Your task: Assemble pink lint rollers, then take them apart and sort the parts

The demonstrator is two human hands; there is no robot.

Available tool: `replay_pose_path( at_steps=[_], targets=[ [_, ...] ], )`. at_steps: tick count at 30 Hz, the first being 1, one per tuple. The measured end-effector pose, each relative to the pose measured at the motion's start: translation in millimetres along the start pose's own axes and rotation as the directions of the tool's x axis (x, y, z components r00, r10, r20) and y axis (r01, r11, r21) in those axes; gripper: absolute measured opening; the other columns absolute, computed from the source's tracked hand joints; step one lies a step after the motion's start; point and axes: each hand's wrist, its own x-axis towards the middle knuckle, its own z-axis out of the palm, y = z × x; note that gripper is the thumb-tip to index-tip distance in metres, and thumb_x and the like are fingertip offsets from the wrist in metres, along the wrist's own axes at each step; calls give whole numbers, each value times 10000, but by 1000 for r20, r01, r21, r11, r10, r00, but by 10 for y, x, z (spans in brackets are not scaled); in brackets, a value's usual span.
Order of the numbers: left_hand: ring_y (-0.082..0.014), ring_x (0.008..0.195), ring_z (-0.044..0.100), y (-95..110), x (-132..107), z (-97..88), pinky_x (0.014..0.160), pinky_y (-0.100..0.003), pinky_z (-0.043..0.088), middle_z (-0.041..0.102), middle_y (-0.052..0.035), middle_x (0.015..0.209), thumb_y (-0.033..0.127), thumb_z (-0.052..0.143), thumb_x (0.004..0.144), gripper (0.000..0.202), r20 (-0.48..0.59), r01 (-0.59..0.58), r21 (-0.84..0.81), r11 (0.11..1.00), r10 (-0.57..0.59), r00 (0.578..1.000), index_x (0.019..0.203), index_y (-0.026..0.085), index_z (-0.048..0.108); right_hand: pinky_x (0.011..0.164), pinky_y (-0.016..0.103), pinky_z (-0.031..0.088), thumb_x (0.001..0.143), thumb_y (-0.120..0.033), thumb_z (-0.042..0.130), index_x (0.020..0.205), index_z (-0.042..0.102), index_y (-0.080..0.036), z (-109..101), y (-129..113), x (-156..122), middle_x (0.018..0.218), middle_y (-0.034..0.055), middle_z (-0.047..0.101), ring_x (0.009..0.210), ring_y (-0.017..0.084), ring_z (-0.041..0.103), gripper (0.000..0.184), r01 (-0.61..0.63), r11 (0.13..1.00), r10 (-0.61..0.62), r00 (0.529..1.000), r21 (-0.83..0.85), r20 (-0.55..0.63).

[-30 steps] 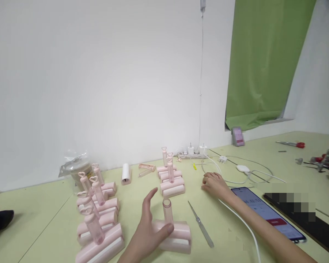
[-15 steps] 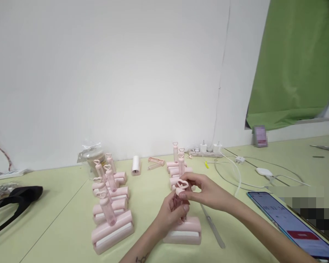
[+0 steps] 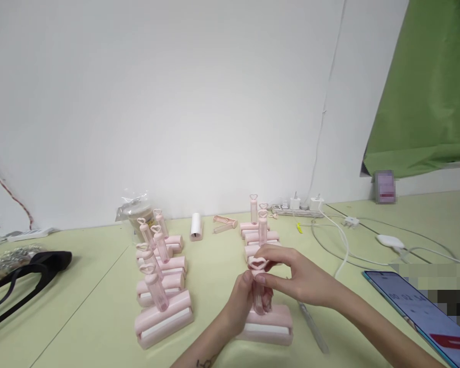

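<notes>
A pink pet-hair roller with a white strip stands at the table's front middle. Its clear pink handle points upward, topped by a heart-shaped loop cap. My left hand is closed around the handle, its thumb up by the cap. With thumb and fingertips, my right hand pinches the cap just under the heart. Behind my hands, more such rollers stand in a row, partly hidden. On the left is another row of upright pink rollers.
Near the wall lie a roller body, a loose handle piece and a power strip with chargers. A knife-like tool and a phone are at right. Black straps and a bagged tub are at left.
My left thumb has moved up from the handle to beside the cap, and the handle stands more exposed below. My right hand stays at the cap. The whole view has shifted slightly.
</notes>
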Motion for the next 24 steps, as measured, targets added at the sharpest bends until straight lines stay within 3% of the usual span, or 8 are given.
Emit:
replay_pose_path(
  at_steps=[6, 11, 16, 20, 24],
  targets=[
    [-67, 283, 365, 39, 48, 83, 368, -215, 348, 367, 53, 315, 693, 529, 557, 545, -25, -31, 24, 999, 32, 999, 459, 162, 449, 580, 239, 455, 758, -223, 496, 722, 509, -189, 215, 118, -23, 725, -5, 536, 616, 125, 543, 52, -31, 998, 38, 992, 61, -119],
    [-22, 268, 226, -152, 67, 162, 280, -151, 191, 262, 100, 321, 738, 489, 536, 569, -248, -69, -66, 995, 51, 967, 472, 193, 341, 648, 267, 431, 798, -281, 451, 794, 530, -186, 428, 226, -39, 726, 16, 541, 680, 151, 524, 123, 67, 997, -55, 951, 31, -304],
    [-17, 265, 206, -215, 57, 191, 289, -150, 157, 233, 99, 295, 774, 454, 509, 598, -371, -42, -161, 986, -21, 928, 451, 193, 323, 681, 278, 443, 841, -311, 406, 874, 559, -197, 445, 245, -44, 806, 38, 594, 747, 167, 553, 193, 63, 997, -49, 959, 43, -279],
    [-8, 265, 197, -198, 53, 213, 287, -149, 148, 242, 100, 304, 753, 500, 489, 591, -378, -74, -169, 983, 5, 926, 446, 189, 326, 748, 292, 436, 827, -268, 431, 936, 597, -206, 394, 242, -37, 880, 50, 623, 837, 177, 552, 208, 132, 991, -128, 967, 1, -220],
    [-11, 253, 183, -222, 58, 226, 275, -145, 138, 243, 113, 286, 728, 539, 486, 566, -386, -81, -164, 983, 12, 923, 516, 196, 348, 660, 265, 466, 846, -318, 409, 880, 638, -197, 460, 282, -21, 789, 37, 646, 735, 161, 590, 261, 74, 987, -43, 976, 142, -212]
  ],
)
